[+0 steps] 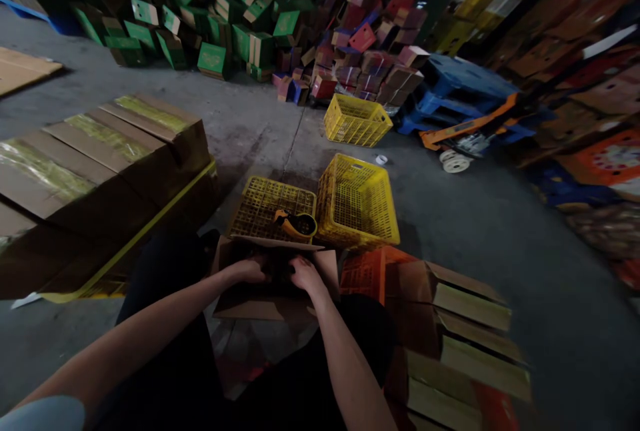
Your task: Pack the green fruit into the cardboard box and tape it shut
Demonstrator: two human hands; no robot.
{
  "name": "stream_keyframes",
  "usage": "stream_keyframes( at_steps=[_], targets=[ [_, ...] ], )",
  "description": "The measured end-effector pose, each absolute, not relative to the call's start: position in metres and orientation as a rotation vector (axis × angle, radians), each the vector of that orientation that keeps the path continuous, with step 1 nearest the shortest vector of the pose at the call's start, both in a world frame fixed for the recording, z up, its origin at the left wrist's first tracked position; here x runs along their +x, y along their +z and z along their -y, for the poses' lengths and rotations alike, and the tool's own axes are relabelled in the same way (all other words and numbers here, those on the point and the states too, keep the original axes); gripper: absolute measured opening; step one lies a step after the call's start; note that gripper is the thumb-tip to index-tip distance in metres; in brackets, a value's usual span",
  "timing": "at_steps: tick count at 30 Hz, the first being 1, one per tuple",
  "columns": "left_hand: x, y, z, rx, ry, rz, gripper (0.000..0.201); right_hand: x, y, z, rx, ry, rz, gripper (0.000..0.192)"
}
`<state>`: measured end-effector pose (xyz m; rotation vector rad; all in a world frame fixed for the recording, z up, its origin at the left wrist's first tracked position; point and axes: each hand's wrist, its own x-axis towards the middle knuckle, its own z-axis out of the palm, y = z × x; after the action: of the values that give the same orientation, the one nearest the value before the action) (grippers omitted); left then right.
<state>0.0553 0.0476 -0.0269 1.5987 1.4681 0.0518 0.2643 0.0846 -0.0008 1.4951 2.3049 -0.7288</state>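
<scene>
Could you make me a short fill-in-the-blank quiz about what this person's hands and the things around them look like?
1. Both hands, the left hand and the right hand, rest on an open ____ box.
2. The tape dispenser lies on an upturned crate of ____ colour.
3. The pile of boxes at far left is mostly ____.

Missing words: cardboard; yellow; green

Print on green cartons too blurred to read; no legible text elsewhere
</scene>
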Motion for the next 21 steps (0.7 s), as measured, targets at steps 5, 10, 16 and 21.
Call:
stream_keyframes(
  at_steps=[5, 10, 16, 21],
  targets=[
    [0.059, -0.021, -0.05, 1.63, 0.018, -1.45, 0.063, 0.265, -0.003, -0.083, 1.515, -0.707, -2.32, 0.036],
    [0.065, -0.021, -0.044, 1.622, -0.036, -1.416, 0.07, 0.266, -0.002, -0.082, 1.511, -0.721, -2.315, 0.037],
    [0.067, -0.031, -0.032, 1.605, -0.06, -1.42, 0.081, 0.265, -0.001, -0.084, 1.492, -0.745, -2.312, 0.033],
    [0.064, -0.034, -0.027, 1.681, 0.109, -1.403, 0.07, 0.262, -0.003, -0.086, 1.507, -0.75, -2.303, 0.033]
  ],
)
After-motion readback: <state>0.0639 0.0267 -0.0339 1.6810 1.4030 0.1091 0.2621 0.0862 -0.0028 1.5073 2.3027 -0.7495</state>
